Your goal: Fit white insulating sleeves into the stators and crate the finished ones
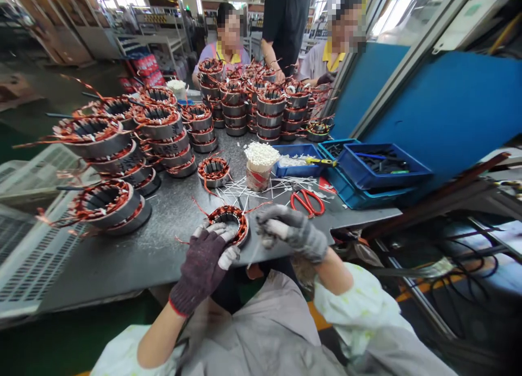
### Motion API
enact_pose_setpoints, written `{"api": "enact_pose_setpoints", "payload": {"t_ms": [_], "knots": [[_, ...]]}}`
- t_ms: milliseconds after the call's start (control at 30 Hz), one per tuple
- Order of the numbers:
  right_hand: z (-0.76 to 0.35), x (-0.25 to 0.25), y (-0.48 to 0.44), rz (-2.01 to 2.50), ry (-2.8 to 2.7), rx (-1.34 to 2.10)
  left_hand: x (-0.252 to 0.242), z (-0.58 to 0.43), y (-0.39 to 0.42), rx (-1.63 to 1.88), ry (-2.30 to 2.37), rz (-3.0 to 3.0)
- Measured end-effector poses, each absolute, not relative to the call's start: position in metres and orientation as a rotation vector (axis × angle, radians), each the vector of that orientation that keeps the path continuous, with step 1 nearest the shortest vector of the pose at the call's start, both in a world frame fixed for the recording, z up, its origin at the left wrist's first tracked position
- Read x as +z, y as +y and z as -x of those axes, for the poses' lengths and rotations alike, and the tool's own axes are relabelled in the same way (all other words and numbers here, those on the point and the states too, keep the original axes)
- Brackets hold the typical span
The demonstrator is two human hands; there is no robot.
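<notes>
A motor stator with copper windings (228,219) lies flat at the near edge of the grey table (134,256). My left hand (206,259), in a dark knitted glove with white fingertips, grips the stator's near rim. My right hand (291,230), in a grey glove, is curled just right of the stator, fingers pinched toward its windings; what they hold is too small to make out. Copper lead wires stick out from the stator.
Stacks of wound stators (163,131) fill the table's left and far side. A cup of white sticks (259,166), red scissors (308,201), loose white sticks and blue bins (377,169) lie to the right. Three people work at the far end. A white crate (28,256) stands left.
</notes>
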State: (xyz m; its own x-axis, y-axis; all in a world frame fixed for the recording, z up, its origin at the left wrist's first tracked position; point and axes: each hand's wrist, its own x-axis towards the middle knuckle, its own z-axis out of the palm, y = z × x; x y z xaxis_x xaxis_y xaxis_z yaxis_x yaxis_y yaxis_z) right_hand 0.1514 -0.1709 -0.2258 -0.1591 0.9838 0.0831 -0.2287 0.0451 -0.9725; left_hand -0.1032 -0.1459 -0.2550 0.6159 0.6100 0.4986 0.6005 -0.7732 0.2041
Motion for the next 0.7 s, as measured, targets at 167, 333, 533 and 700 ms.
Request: {"api": "enact_pose_setpoints", "payload": {"t_ms": [167,333,533,700], "knots": [[-0.099,-0.246,-0.132,0.847,-1.236,1.394,-0.258,0.099,-0.145,0.903,1.152,-2.744],[-0.107,-0.259,-0.137,0.869,-1.154,1.403,-0.262,0.092,-0.148,0.933,1.232,-2.642],[-0.11,-0.258,-0.154,0.955,-1.455,1.17,-0.263,0.091,-0.15,0.883,1.234,-2.614],[-0.125,-0.239,-0.181,0.845,-1.112,0.921,-0.261,0.093,-0.15,0.824,1.182,-2.627]]}}
